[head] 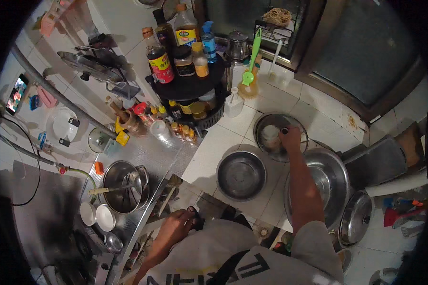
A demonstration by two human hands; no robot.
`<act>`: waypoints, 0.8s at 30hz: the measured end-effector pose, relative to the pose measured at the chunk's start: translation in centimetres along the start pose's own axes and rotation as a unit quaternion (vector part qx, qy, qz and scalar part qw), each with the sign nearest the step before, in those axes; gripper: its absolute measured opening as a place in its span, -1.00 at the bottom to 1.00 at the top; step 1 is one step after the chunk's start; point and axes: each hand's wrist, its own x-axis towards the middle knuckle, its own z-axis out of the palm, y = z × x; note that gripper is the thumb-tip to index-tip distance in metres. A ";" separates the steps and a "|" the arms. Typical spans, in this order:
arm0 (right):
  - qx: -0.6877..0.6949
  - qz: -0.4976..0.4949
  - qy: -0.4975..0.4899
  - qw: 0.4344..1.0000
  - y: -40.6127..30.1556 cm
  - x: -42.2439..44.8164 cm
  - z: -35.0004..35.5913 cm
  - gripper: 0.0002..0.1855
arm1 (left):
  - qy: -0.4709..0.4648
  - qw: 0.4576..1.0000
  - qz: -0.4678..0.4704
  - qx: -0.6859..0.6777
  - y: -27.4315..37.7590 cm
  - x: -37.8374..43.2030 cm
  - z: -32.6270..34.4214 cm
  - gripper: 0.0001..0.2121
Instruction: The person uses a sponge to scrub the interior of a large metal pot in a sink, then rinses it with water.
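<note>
My right hand (291, 139) reaches out over the white-tiled counter. Its fingers close around a small dark round knob on what looks like a glass lid (271, 151), with a pale round shape showing at its middle. Nearer to me on the tiles sits a round metal pot (241, 176), its inside dark. Under my right forearm is a wide metal basin (337, 181), partly hidden by the arm. My left hand (176, 226) stays low by my waist, fingers curled beside a dark object; whether it grips this is unclear.
On the left metal counter, a steel pot (108, 178) has a yellow-handled utensil across it, near two white bowls (105, 218). A black corner rack (185, 91) carries sauce bottles. A white bottle (234, 103) stands beside it. A metal lid (355, 219) leans at right.
</note>
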 end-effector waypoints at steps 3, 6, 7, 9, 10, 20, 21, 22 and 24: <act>0.011 0.021 -0.042 0.999 0.3 0.5 0.1 -0.36 | 0.006 1.000 0.013 -0.011 -0.7 0.1 0.3 -0.79; -0.008 0.008 -0.035 0.999 -0.5 0.2 -0.2 -0.25 | -0.002 1.000 -0.003 -0.021 -0.8 0.0 0.6 -0.78; -0.015 0.021 -0.044 0.999 -0.8 0.3 -0.4 -0.23 | -0.008 1.000 -0.005 -0.022 -0.6 0.3 0.4 -0.78; -0.019 0.027 -0.067 0.997 -1.2 0.1 -1.2 -0.20 | -0.020 1.000 -0.003 -0.022 -0.2 0.8 -0.1 -0.78; -0.016 0.021 -0.082 0.996 -1.3 -0.1 -2.0 -0.18 | -0.022 1.000 0.001 -0.020 -0.2 0.9 -0.1 -0.77; -0.022 -0.039 0.002 0.999 -1.6 -6.8 -2.8 -0.22 | -0.047 0.998 -0.007 -0.029 -1.1 1.4 0.8 -0.75; -0.012 -0.070 0.020 0.997 -1.4 -7.1 -2.8 -0.24 | -0.044 0.999 0.002 -0.020 -1.1 1.6 0.8 -0.75; 0.005 -0.101 0.042 0.994 -1.3 -7.3 -2.9 -0.25 | -0.047 0.999 0.008 -0.015 -1.2 1.6 0.9 -0.76; 0.031 -0.132 0.047 0.990 -1.3 -6.6 -2.5 -0.25 | -0.054 0.998 0.011 -0.010 -1.7 1.4 1.2 -0.76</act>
